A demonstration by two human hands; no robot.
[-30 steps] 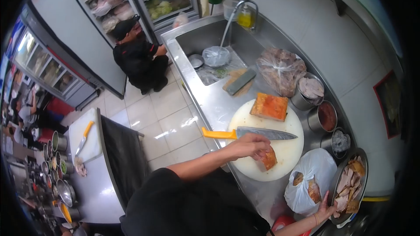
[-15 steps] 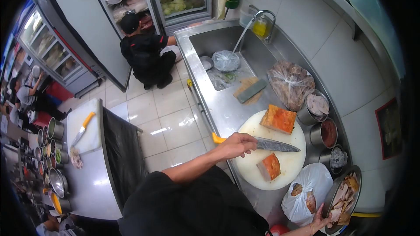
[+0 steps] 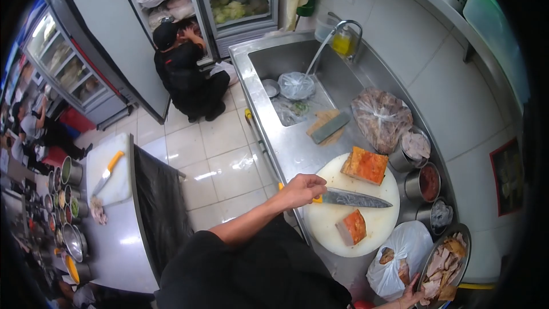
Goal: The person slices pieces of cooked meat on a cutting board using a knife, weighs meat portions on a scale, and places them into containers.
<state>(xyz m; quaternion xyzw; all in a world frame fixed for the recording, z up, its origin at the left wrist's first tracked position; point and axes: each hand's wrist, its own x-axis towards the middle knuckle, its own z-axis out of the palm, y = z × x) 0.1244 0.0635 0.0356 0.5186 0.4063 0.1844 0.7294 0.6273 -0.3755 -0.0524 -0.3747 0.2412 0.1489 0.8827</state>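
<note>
My left hand [image 3: 302, 190] is closed round the yellow handle of a large kitchen knife [image 3: 360, 198]. The wide blade lies flat above a round white cutting board [image 3: 320, 226], pointing right. A bigger orange-skinned block of roast pork [image 3: 365, 165] sits on the board beyond the blade; a smaller pork chunk [image 3: 351, 228] is on the near side. At the lower right my right hand [image 3: 409, 296] grips the edge of a metal bowl [image 3: 469, 252] of sliced meat [image 3: 443, 266], its fingers partly hidden. Beside it stands a tied white plastic bag [image 3: 400, 257] with browned pieces inside.
Metal containers [image 3: 423, 182] and a clear bag of meat [image 3: 382, 119] line the wall side. A sharpening stone [image 3: 331, 128] lies by the sink [image 3: 266, 51], where water runs onto a bagged item. A person [image 3: 186, 77] crouches at the fridge. Another knife [image 3: 108, 171] rests on the left table.
My left hand has shifted slightly left and back along the knife, showing more yellow handle. The metal bowl and right hand moved a little down-left. The crouching person's arm moved to the fridge.
</note>
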